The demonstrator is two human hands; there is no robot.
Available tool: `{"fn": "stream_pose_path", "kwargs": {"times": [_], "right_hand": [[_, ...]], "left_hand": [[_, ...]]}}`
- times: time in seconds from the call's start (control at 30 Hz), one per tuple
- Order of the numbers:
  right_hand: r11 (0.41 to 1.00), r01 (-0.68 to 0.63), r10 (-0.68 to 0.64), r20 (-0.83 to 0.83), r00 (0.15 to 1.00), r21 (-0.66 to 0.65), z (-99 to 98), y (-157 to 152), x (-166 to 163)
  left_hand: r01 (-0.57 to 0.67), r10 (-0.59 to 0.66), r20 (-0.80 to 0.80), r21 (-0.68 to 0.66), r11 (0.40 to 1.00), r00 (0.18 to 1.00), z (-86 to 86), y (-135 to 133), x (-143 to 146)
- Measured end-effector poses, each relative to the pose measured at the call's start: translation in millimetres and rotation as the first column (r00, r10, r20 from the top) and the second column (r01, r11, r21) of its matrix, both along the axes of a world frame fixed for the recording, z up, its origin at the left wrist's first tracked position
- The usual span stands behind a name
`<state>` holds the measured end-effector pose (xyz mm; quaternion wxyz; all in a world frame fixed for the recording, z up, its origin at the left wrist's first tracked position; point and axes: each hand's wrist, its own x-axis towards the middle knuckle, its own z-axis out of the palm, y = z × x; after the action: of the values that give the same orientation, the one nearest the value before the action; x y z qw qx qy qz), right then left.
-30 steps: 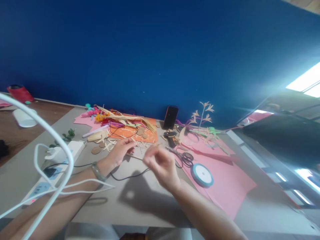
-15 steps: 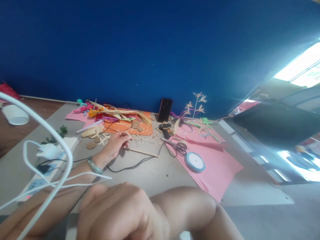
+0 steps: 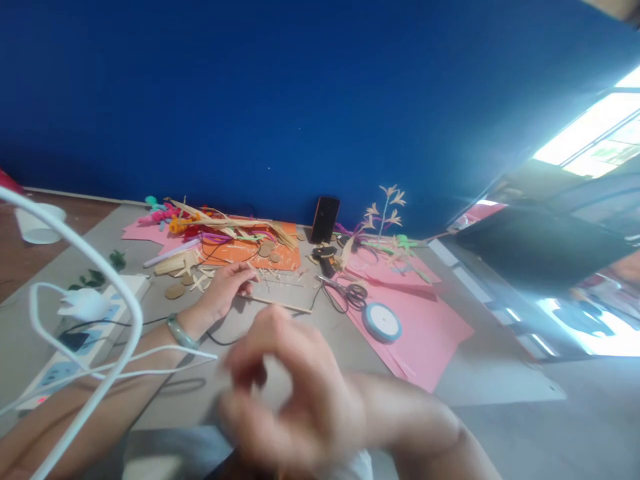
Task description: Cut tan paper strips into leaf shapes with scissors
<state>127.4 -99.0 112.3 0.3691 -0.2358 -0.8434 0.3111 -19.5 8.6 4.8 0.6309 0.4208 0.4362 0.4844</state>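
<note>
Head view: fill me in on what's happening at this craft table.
A person sits at a table littered with craft scraps. The left hand rests on it, fingertips on one end of a thin wooden stick. The right hand is raised near the camera, blurred, fingers curled; whether it holds anything is unclear. Scissors and a ribbon spool lie on pink paper.

Can't read a single word or number anywhere from my end. The black smartphone propped against the blue wall has a dark blank face, no logo I can make out. The white plastic power strip has pale blue patches that might be labels, but they're way too smeared to read. The round spool of teal ribbon shows a plain white side, nothing printed that I can tell.
</note>
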Motion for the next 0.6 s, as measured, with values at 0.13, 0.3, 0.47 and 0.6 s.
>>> {"fn": "stream_pose_path", "kwargs": {"times": [0.13,0.3,0.47,0.6], "right_hand": [[0.817,0.534,-0.563,0.496,0.661,0.216,-12.6,54.2,68.9],[0.669,0.659,-0.494,0.868,0.048,0.344,-46.1,101.1,161.6],[0.708,0.640,-0.450,0.889,0.082,0.299,-66.3,100.4,183.6],[0.721,0.622,-0.465,0.878,0.110,0.304,-65.0,99.3,189.7]], "left_hand": [[0.021,-0.022,0.006,0.027,0.999,1.000,-1.9,0.6,-0.3],[0.066,-0.065,-0.016,0.052,0.996,0.998,-10.0,1.2,2.5],[0.067,-0.067,0.003,0.018,0.998,0.998,-10.7,0.2,4.6],[0.061,-0.060,-0.008,0.040,0.997,0.998,-7.0,0.0,4.2]]}}
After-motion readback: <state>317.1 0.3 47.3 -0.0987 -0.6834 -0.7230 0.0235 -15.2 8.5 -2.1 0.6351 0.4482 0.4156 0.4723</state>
